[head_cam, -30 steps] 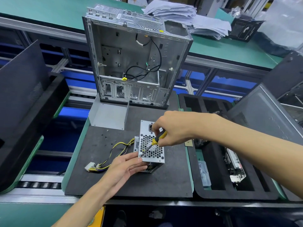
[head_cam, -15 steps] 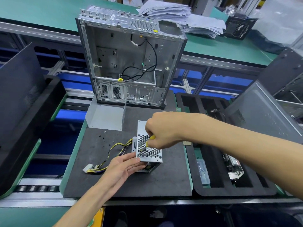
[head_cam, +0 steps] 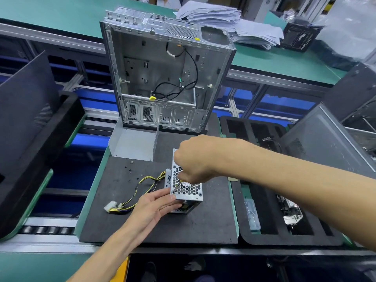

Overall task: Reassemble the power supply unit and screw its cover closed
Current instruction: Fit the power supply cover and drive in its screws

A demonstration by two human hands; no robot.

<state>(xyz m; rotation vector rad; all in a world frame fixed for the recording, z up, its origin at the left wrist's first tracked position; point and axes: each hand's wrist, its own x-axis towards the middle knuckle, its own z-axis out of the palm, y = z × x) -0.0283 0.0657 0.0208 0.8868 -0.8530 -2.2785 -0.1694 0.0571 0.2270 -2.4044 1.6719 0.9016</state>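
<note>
Two hands worked the power supply unit (head_cam: 186, 188) on the dark tabletop (head_cam: 126, 216): the left hand (head_cam: 156, 206), fingers straight, steadied its stiff, likely sharp-edged metal casing, while the right hand (head_cam: 195, 159) gripped a screwdriver (head_cam: 176, 185) at a corner of the perforated cover (head_cam: 191, 189).

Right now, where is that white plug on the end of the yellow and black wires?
In the head view, the white plastic plug lies on the dark grey foam mat, left of the left hand and the silver perforated power supply box.
</note>
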